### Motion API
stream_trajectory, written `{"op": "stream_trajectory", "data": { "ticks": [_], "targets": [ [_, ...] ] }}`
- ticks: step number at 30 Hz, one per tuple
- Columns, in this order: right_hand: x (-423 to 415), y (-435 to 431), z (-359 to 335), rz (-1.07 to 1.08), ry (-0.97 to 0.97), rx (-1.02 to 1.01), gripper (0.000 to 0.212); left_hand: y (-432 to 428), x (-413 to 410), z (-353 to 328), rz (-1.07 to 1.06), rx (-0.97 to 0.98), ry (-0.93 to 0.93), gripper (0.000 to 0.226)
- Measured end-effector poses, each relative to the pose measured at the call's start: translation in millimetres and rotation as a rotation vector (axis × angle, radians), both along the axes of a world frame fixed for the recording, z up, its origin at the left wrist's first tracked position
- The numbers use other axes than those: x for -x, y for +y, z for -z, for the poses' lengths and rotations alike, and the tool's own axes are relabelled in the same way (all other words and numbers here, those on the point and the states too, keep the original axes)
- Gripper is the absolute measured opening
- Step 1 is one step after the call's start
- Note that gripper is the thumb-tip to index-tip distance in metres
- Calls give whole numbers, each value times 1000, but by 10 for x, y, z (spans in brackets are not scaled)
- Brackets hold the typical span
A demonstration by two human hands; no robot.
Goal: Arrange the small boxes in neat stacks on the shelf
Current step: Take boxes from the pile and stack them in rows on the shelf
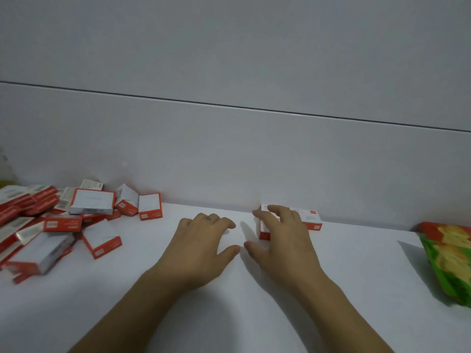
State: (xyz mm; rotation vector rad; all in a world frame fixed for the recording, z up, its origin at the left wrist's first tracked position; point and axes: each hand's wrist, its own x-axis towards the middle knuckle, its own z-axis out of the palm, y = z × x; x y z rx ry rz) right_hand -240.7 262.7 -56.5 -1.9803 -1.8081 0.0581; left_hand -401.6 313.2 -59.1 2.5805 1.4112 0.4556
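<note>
The right hand (280, 233) curls spread fingers over the small red-and-white cardboard boxes (309, 219) against the wall; whether it grips, I cannot tell. The left hand (201, 240) rests spread, empty. Square their edges flush before stacking more.

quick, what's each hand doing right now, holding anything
Left hand: open, flat on the white shelf, holding nothing.
Right hand: fingers spread over the small box stack; a firm grip cannot be told.
</note>
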Motion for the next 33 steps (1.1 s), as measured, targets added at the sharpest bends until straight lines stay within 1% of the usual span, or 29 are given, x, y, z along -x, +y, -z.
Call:
{"op": "stream_trajectory", "data": {
  "ticks": [5, 10, 14, 18, 23, 26, 30, 32, 33],
  "targets": [
    [284, -18, -83, -153, -14, 37, 65, -144, 298, -195, -79, -67, 40, 51],
    [628, 26, -191, -294, -71, 68, 65, -187, 890, -326, -235, -80, 104, 52],
    [909, 97, -259, -368, -86, 35, 64, -177, 1333, -331, -336, -103, 183, 56],
    [1165, 131, -221, -406, -84, -6, 61, -111, 1592, -250, -400, -120, 312, 68],
    [1214, 70, -23, -400, -64, 2, 59, 5, 1576, -159, -402, -176, 481, 66],
    [1146, 21, 13, -399, -79, 0, 60, 104, 1487, -135, -425, -204, 558, 57],
    [1044, -56, 16, -399, -70, -1, 60, 129, 1300, -121, -495, -187, 588, 46],
    [1024, -65, 10, -393, -35, -5, 60, 124, 1252, -69, -512, -153, 552, 43],
    [1021, -64, 4, -387, -15, -8, 60, 114, 1241, -42, -516, -141, 505, 42]
  ]
}}
